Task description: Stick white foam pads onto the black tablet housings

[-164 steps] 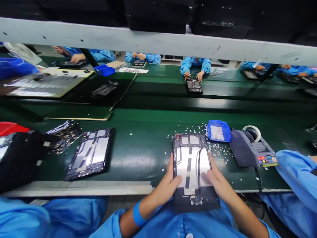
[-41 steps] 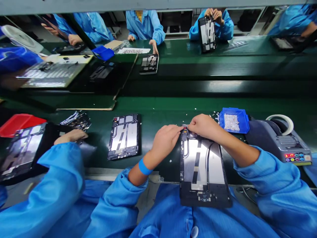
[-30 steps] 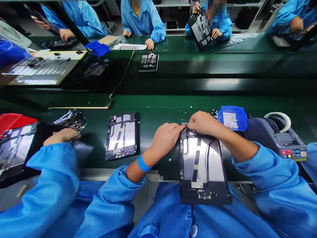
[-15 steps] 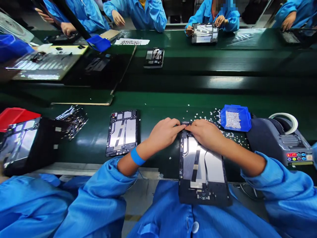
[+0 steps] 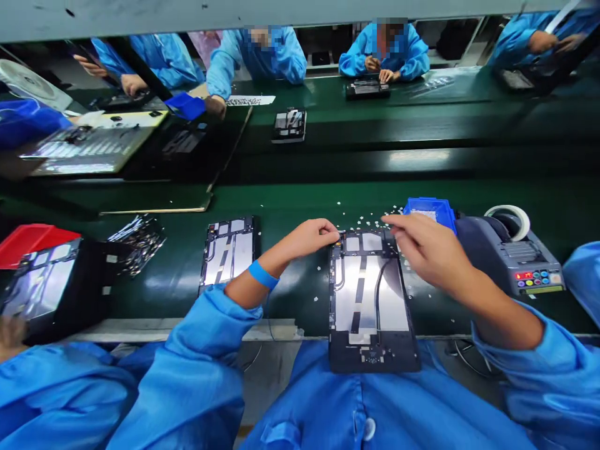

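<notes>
Two hands over the tablet frame, left hand fingertips curled on its far left corner, right hand loose, holding nothing, above its far right corner, frame's long axis running from the surface's near edge away.

Blue smock sleeves, blue wristband

The right hand has lifted off the top edge of the open tablet chassis and now hovers toward the blue parts bin, blurred. Only the left hand remains at the chassis's top-left corner, where 0.5 s ago both hands met.
</notes>
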The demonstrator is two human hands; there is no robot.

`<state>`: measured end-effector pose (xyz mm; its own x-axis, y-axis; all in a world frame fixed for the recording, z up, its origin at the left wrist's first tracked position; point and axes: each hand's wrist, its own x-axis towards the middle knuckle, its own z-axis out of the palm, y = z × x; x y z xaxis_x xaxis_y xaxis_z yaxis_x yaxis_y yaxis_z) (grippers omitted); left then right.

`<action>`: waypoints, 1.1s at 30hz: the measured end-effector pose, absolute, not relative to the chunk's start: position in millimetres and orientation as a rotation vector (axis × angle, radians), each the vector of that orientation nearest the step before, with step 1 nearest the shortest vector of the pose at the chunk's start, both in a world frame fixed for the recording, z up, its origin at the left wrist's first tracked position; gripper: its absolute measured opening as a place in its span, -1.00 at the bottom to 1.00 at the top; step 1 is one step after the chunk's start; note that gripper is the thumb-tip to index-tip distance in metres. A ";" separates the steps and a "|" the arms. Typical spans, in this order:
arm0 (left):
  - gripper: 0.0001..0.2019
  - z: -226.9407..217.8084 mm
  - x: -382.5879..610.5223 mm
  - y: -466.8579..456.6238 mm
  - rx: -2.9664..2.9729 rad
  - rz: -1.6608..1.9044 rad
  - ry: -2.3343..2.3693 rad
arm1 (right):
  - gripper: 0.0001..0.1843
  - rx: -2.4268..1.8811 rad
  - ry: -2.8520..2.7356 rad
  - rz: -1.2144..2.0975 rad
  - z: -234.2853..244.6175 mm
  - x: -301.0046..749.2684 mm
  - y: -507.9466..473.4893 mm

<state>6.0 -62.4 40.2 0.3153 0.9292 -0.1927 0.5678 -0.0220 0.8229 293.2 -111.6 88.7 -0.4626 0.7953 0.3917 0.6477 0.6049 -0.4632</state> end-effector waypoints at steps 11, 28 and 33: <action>-0.66 38.5 5.4 -30.8 1.426 0.303 1.290 | -0.61 -1.676 -0.536 0.607 25.5 478.0 -247.0; -0.65 90.7 17.5 -91.9 1.722 0.761 1.738 | -0.47 -1.470 -0.505 0.978 24.5 424.6 -221.2; -0.66 101.8 70.3 -122.3 1.530 0.810 1.184 | -0.60 -1.349 -1.075 1.103 66.5 330.2 -171.1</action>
<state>70.3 -122.3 101.8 0.2968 0.9527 -0.0650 0.2851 -0.0234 0.9582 330.2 -171.1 66.5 0.1748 0.9833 -0.0509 0.0258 -0.0562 -0.9981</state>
